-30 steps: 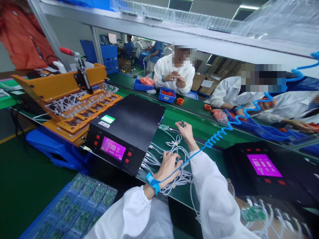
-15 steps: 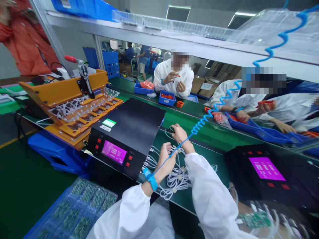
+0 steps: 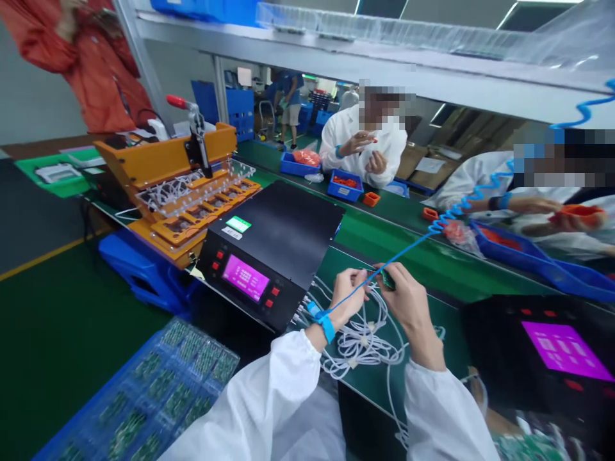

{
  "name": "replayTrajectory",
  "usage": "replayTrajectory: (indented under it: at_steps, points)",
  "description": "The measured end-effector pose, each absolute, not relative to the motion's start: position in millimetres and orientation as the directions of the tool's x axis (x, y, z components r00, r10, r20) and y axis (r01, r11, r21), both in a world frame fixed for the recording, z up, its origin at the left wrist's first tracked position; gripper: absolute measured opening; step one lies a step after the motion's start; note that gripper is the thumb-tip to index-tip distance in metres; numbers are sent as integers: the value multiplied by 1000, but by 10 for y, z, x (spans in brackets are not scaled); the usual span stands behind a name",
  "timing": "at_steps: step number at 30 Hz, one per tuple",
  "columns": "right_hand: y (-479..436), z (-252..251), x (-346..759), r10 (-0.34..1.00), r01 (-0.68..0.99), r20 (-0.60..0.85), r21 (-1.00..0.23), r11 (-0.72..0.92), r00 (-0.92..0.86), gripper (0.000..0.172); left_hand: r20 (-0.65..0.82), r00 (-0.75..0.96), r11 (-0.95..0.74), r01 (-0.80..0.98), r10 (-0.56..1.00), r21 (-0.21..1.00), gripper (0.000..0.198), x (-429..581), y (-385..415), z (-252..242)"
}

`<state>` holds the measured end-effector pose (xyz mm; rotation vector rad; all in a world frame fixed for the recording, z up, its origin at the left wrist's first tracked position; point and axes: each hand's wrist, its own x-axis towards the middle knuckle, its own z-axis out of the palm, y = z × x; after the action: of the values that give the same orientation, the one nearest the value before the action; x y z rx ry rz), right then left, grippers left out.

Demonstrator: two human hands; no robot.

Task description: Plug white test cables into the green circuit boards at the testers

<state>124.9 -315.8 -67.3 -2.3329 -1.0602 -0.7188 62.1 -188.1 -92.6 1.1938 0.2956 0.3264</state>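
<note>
Between the fingers of my right hand (image 3: 410,301) is a small green circuit board (image 3: 385,278), held above the bench. My left hand (image 3: 348,298) is beside it with its fingertips pinched together, close to the board's near side. What those fingertips hold is hidden, though white cable runs right by them. A loose pile of white cables (image 3: 362,342) lies below both hands, some plugged into the side of a black tester box (image 3: 278,237) with a lit magenta screen. Round my left wrist is a blue strap (image 3: 327,325) with a coiled blue cord (image 3: 403,251).
An orange fixture (image 3: 192,211) with a red-handled clamp stands left of the tester. At lower left is a blue tray of circuit boards (image 3: 163,384). A second black tester (image 3: 528,346) sits at right. Co-workers in white work across the bench beside blue bins (image 3: 346,186).
My right hand has drawn back from the tester's side with the circuit board. My left hand has come to the board, fingertips closing beside it. The view has shifted, so the scene sits further right.
</note>
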Motion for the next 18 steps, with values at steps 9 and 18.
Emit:
replayTrajectory:
  at_steps: [9,18]
  points:
    - [-3139,-723,1536,381,615,656,-162,-772,651,29,63,954,32,-75,293,997,22,480,-1761,-984]
    - [-3070,-387,1249,243,678,662,-545,-494,709,25,101,955,-15,-101,280,995,30,602,-1968,-905]
